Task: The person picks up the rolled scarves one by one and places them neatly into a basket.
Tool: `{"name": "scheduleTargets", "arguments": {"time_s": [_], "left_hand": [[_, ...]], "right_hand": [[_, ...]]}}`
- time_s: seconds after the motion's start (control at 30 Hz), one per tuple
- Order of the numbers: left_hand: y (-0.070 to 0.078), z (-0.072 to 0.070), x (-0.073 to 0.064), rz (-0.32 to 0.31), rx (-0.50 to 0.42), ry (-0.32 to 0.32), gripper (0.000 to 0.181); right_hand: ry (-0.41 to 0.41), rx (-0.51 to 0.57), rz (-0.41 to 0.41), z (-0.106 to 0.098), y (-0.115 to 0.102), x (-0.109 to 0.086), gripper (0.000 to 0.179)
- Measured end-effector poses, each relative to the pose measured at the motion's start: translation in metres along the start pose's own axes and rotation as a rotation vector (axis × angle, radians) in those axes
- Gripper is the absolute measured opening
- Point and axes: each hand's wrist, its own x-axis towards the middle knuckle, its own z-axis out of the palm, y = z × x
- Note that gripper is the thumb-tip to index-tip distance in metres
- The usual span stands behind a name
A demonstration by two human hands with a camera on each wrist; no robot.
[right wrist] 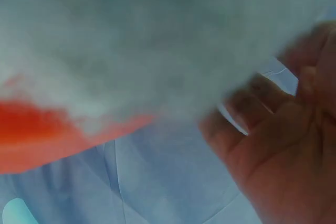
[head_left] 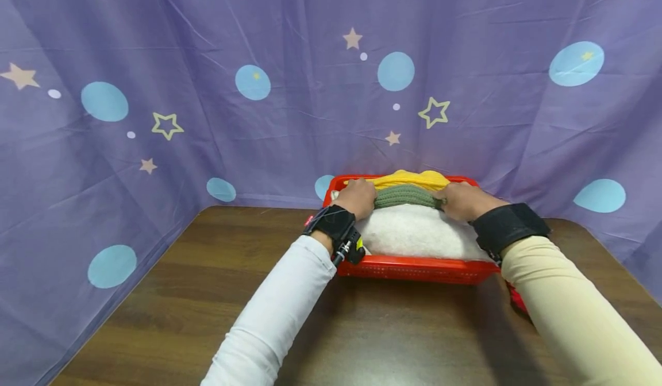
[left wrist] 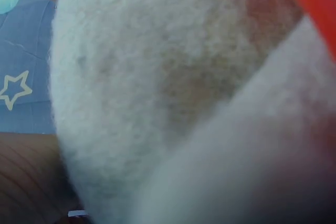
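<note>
A red plastic basket (head_left: 414, 266) holds soft items: yellow knitted fabric (head_left: 408, 178) at the back, ribbed green knitted fabric (head_left: 405, 196) ahead of it, and a fluffy white piece (head_left: 419, 231) in front. My left hand (head_left: 357, 197) grips the left end of the green knit; its fingertips are hidden. At the other end, my right hand (head_left: 462, 200) pinches the green knit between thumb and fingers. White fluff (left wrist: 121, 77) fills most of the left wrist view. In the right wrist view, curled fingers of the right hand (right wrist: 283, 145) reach behind blurred pale fluff (right wrist: 157, 45).
The basket stands on a brown wooden table (head_left: 233, 294) near its back edge. Behind it hangs a purple curtain (head_left: 320, 87) with stars and blue spots. A red item (head_left: 517, 301) lies partly hidden under the right forearm.
</note>
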Motion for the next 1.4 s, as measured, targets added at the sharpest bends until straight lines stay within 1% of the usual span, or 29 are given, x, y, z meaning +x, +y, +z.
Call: {"name": "scheduleTargets", "arguments": {"time_s": [0.1, 0.2, 0.27, 0.37, 0.43, 0.5, 0.6, 0.7, 0.8, 0.9, 1.0, 1.17, 1.27, 1.4], "left_hand": [[-0.002, 0.002, -0.001, -0.001, -0.002, -0.038, 0.026], [-0.003, 0.001, 0.0, 0.001, -0.005, -0.064, 0.025], [-0.003, 0.0, 0.001, 0.019, 0.012, -0.078, 0.021], [-0.004, -0.003, 0.002, 0.067, 0.032, -0.119, 0.021], [-0.006, -0.005, 0.0, 0.099, 0.017, -0.142, 0.027], [-0.008, -0.007, -0.004, 0.111, -0.03, -0.161, 0.038], [-0.01, -0.01, -0.014, 0.085, -0.132, -0.167, 0.052], [-0.01, -0.013, -0.026, 0.046, -0.211, -0.166, 0.063], [-0.01, -0.014, -0.037, 0.034, -0.242, -0.139, 0.068], [-0.011, -0.01, -0.047, 0.037, -0.234, -0.099, 0.07], [-0.015, -0.004, -0.057, 0.037, -0.222, -0.076, 0.072], [-0.022, 0.01, -0.075, 0.013, -0.182, -0.051, 0.074], [-0.024, 0.022, -0.084, -0.019, -0.195, -0.014, 0.077], [-0.024, 0.04, -0.092, -0.067, -0.259, 0.047, 0.081]], "right_hand": [[-0.086, 0.033, 0.054, 0.001, -0.002, 0.001, 0.056], [-0.126, 0.046, 0.085, 0.0, -0.002, 0.0, 0.06], [-0.136, 0.045, 0.085, 0.0, -0.001, -0.001, 0.061], [-0.165, 0.09, 0.084, -0.002, 0.002, -0.005, 0.065], [-0.175, 0.119, 0.068, -0.003, 0.004, -0.008, 0.067], [-0.174, 0.157, 0.05, -0.004, 0.004, -0.012, 0.07], [-0.118, 0.173, 0.01, -0.006, 0.004, -0.021, 0.073], [-0.055, 0.183, -0.004, -0.008, 0.004, -0.032, 0.074], [-0.011, 0.172, -0.007, -0.011, 0.006, -0.042, 0.073], [0.008, 0.154, 0.0, -0.012, 0.011, -0.051, 0.075], [0.024, 0.136, 0.02, -0.01, 0.017, -0.059, 0.081], [0.103, 0.107, 0.06, 0.003, 0.025, -0.073, 0.097], [0.182, 0.096, 0.072, 0.017, 0.026, -0.081, 0.1], [0.346, 0.08, 0.033, 0.039, 0.024, -0.089, 0.094]]}}
